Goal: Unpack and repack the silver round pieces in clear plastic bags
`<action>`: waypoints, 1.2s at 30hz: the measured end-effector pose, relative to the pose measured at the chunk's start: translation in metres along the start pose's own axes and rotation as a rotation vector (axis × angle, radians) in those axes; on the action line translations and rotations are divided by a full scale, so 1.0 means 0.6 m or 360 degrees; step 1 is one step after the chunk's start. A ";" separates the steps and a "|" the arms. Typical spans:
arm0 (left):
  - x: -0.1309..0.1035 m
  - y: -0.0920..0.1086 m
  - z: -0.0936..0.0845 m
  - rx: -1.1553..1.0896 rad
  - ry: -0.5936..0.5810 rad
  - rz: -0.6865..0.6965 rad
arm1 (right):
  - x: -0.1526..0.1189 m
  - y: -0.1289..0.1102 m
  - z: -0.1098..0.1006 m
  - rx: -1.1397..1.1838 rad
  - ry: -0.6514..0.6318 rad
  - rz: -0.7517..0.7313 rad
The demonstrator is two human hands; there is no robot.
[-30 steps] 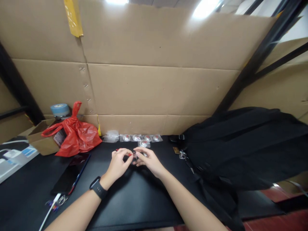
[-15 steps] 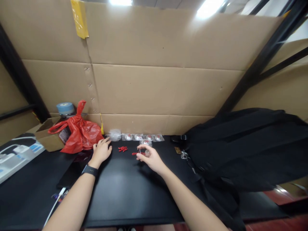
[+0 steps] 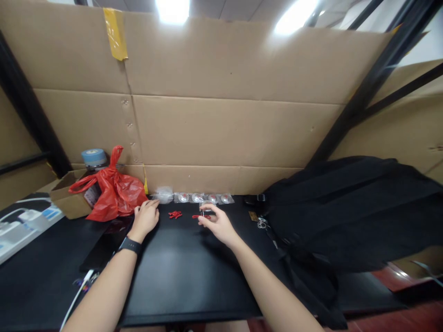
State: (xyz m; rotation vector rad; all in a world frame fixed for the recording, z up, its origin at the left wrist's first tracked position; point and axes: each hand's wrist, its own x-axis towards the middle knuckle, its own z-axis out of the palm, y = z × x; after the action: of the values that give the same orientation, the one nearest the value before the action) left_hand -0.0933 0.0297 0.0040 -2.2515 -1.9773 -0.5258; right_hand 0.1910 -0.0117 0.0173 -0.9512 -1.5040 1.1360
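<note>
My left hand (image 3: 146, 217) lies on the black table, fingers stretched out and holding nothing. Its fingertips are beside a heap of clear plastic packets (image 3: 164, 194). My right hand (image 3: 217, 225) is closed in a pinch a little above the table. Between thumb and fingertips is a small thin piece seen edge-on, with a red cord (image 3: 195, 216) sticking out to the left; its exact kind is unclear. A small pile of red cords (image 3: 175, 215) lies between my hands. Several round items in clear packets (image 3: 197, 198) stand in a row behind, one partly hidden by my right hand.
A red plastic bag (image 3: 119, 191) and a cardboard box (image 3: 71, 196) sit at the left, near a white power strip (image 3: 31, 233). A dark phone or tablet (image 3: 104, 246) lies by my left wrist. A black backpack (image 3: 346, 212) fills the right; a cardboard wall (image 3: 221, 129) rises behind.
My right hand has shifted slightly away from me, toward the row of packets, still pinching the piece with the red cord. The camera view has tilted a little. My left hand stays in place.
</note>
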 end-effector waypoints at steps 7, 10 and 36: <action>0.001 -0.003 0.015 -0.0029 -0.0030 0.0043 | -0.001 -0.003 -0.001 -0.0018 -0.0003 -0.0011; 0.001 -0.002 0.014 -0.0046 0.0045 0.0036 | -0.001 -0.004 -0.004 -0.0023 -0.0002 -0.0022; -0.079 0.173 -0.030 -0.0559 -0.0467 0.1191 | 0.003 -0.028 -0.069 -0.1037 0.0003 -0.0494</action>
State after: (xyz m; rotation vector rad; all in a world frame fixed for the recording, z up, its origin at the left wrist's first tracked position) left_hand -0.0001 -0.0359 0.0214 -3.1712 -1.0074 -0.4864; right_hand 0.2307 -0.0062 0.0374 -1.0843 -1.9873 0.4164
